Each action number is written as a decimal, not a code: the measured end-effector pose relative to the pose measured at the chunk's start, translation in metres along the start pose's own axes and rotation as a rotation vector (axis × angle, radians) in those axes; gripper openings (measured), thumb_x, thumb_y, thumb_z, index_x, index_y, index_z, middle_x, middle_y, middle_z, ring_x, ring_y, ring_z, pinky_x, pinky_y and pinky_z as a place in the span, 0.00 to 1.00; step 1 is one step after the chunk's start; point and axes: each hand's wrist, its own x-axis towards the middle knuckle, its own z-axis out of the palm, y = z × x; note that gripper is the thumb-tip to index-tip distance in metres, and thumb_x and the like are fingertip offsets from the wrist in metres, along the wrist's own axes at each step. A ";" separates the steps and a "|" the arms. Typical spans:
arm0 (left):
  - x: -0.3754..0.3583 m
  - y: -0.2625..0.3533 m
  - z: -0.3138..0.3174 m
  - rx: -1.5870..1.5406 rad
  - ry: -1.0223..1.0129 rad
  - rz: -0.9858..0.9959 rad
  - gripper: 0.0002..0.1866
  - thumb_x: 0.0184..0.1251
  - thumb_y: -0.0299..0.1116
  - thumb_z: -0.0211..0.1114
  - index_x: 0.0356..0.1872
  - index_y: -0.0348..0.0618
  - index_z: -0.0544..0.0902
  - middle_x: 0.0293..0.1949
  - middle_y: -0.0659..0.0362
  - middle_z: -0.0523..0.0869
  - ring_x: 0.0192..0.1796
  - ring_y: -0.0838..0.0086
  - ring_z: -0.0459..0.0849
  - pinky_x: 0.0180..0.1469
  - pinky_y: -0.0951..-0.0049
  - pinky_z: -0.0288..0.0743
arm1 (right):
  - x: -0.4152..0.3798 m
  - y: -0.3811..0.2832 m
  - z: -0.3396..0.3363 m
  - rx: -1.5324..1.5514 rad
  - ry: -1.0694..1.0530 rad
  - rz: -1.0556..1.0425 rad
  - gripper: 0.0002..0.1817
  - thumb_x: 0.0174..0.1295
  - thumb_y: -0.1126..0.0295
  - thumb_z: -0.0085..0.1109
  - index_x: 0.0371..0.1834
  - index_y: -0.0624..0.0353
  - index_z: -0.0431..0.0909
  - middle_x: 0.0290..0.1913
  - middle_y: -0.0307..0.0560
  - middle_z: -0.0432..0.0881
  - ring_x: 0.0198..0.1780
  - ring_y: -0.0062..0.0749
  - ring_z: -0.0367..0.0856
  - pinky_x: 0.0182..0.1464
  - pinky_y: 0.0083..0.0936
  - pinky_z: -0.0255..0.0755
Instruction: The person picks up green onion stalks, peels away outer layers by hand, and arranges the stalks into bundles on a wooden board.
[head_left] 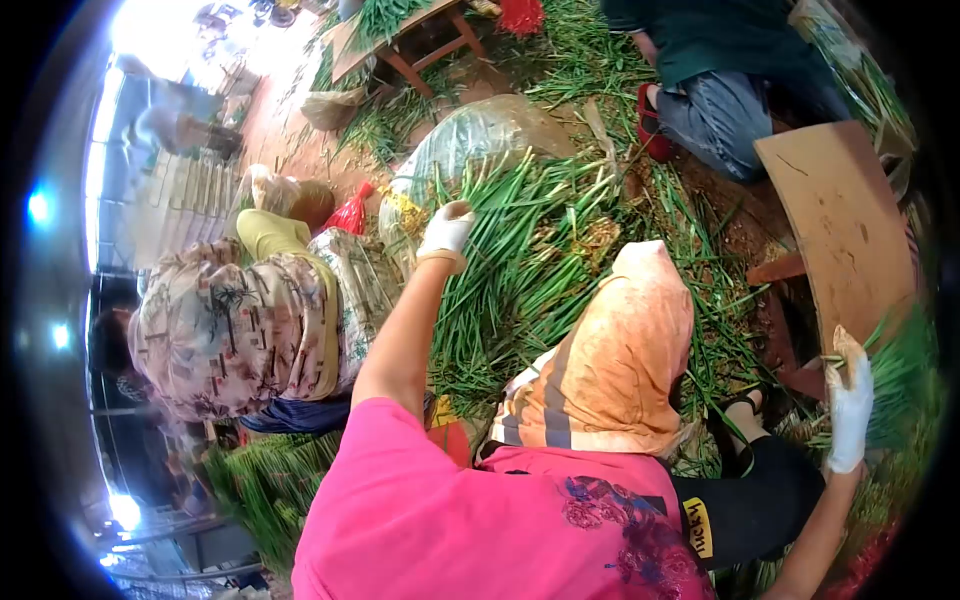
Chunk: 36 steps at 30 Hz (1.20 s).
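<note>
My left hand (449, 232), in a white glove with bare-looking fingertips, is at the left edge of a heap of long green stalks with pale ends (530, 250), like scallions or garlic shoots. Its fingers are curled in, and whatever they hold is hidden. On the far right, my right hand (849, 410), also white-gloved, is closed on a bunch of green stalks (900, 385) that is smeared by motion. This bunch is beside the front end of a low wooden bench (840, 220). An orange patterned cloth (610, 360) covers my knee between the hands.
A clear plastic sack (480, 135) lies behind the heap. To my left a person in a patterned top (230, 330) bends over; another person in jeans (715, 120) sits at the upper right. A small wooden table (400, 40) bears more greens. Loose stalks litter the floor.
</note>
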 end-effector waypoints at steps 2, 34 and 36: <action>0.011 -0.026 -0.041 0.055 0.084 -0.136 0.22 0.60 0.30 0.66 0.56 0.37 0.76 0.49 0.55 0.83 0.51 0.72 0.80 0.56 0.74 0.72 | -0.004 -0.020 0.019 0.152 0.010 0.013 0.18 0.58 0.73 0.54 0.52 0.69 0.73 0.56 0.56 0.76 0.58 0.45 0.74 0.62 0.33 0.65; 0.108 0.012 0.062 0.720 -0.199 -0.149 0.54 0.46 0.55 0.73 0.73 0.47 0.55 0.61 0.48 0.74 0.59 0.58 0.77 0.59 0.63 0.72 | -0.027 -0.050 0.095 -0.084 -0.182 0.235 0.16 0.52 0.83 0.56 0.46 0.66 0.77 0.49 0.52 0.79 0.52 0.44 0.77 0.58 0.30 0.67; 0.091 0.020 0.072 0.861 -0.260 -0.015 0.56 0.44 0.57 0.74 0.73 0.47 0.54 0.60 0.47 0.75 0.59 0.58 0.77 0.59 0.63 0.72 | -0.035 -0.041 0.098 -0.095 -0.159 0.276 0.16 0.52 0.84 0.56 0.46 0.66 0.78 0.49 0.52 0.80 0.51 0.43 0.77 0.58 0.30 0.68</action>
